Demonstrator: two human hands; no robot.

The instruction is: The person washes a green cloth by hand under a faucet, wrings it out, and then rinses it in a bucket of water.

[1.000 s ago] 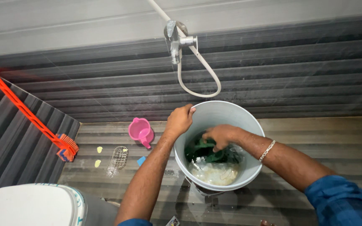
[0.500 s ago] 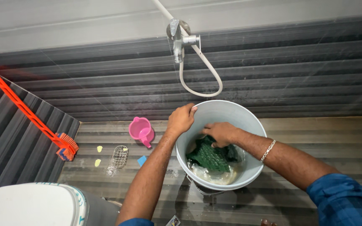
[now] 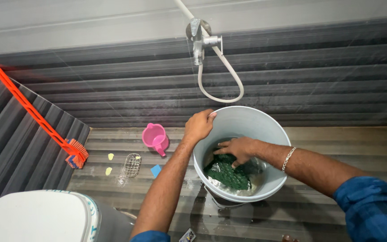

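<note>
Greys broken by green, pink and orange were seen.

A pale grey-blue bucket was seen with a dark green cloth inside, patterned with small raised dots, in cloudy whitish water. The wall tiles were banded in dark grey and lighter grey horizontal stripes, and the floor was striped in brownish grey. A pink jug was noted, beside a bright orange brush with orange and blue bristles. A silver bracelet and a blue sleeve were seen, with a white toilet lid.
</note>
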